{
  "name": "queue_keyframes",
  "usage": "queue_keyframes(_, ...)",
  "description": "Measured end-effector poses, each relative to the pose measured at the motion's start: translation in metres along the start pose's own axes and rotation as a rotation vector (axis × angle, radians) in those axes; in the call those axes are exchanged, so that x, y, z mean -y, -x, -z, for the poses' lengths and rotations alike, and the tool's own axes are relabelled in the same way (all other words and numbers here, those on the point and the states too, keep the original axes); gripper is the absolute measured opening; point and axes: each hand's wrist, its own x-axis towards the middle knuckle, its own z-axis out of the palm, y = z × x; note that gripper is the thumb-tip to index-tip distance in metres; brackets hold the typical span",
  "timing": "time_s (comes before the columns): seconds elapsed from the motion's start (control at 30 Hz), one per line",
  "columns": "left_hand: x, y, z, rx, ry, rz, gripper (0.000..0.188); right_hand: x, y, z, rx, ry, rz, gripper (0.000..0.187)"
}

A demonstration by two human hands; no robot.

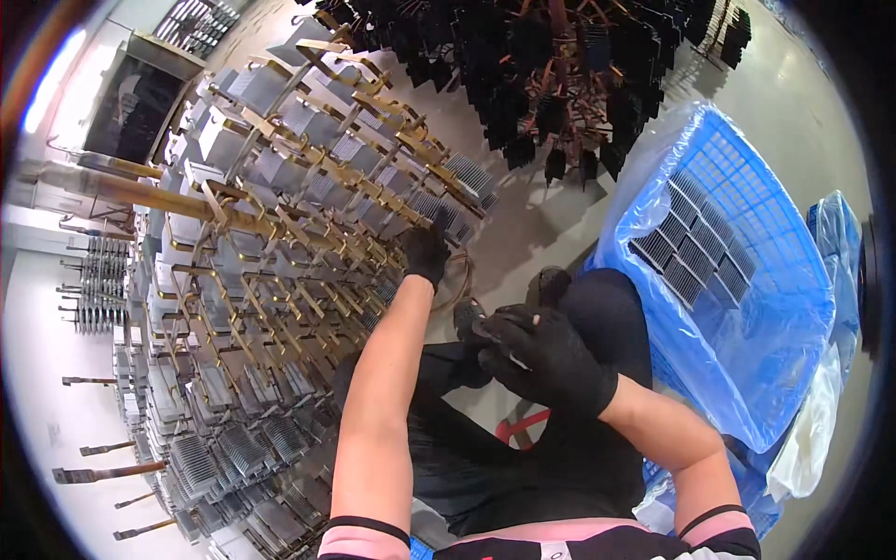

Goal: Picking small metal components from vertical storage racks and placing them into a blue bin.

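My left hand (427,254), in a black glove, reaches to the near end of a brass-coloured hanging rack (345,191). Its fingers are closed at a grey finned heat sink (431,206) on that rack, one finger lying over the fins; the thumb side is partly hidden. My right hand (551,359), also gloved in black, is above my knees with its fingers curled together. Small light glints show between those fingers, but what they hold, if anything, cannot be made out. Another finned heat sink (469,175) hangs just beyond my left hand.
Rows of grey heat sinks (198,464) fill the rack on my left. A blue plastic basket (767,177) lined with clear film stands at my right, with several finned heat sinks (695,245) inside. Ahead hangs a rack of black parts (560,84). Bar ends (112,473) jut out at left.
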Motion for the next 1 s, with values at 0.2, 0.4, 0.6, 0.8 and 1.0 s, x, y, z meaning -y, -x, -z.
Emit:
queue_keyframes(0.2,0.092,-0.038,0.006,-0.083,0.461,-0.314,0.043,0.012,-0.013,-0.011,-0.007,-0.172,0.021,0.041)
queue_keyframes(0.4,0.009,-0.039,-0.06,-0.138,0.867,0.419,0.022,-0.012,0.001,-0.008,0.072,-0.151,-0.098,0.043)
queue_keyframes(0.6,0.056,-0.041,-0.024,-0.117,0.093,-0.021,0.044,0.011,-0.015,-0.005,0.069,-0.223,-0.047,0.045)
queue_keyframes(0.8,-0.032,0.031,0.012,-0.012,0.208,0.132,0.041,0.004,-0.006,-0.01,0.038,-0.214,-0.114,0.046)
queue_keyframes(1.0,-0.063,0.107,0.055,-0.275,-0.189,-0.394,0.059,0.031,-0.009,0.036,-0.229,0.227,-0.145,0.06)
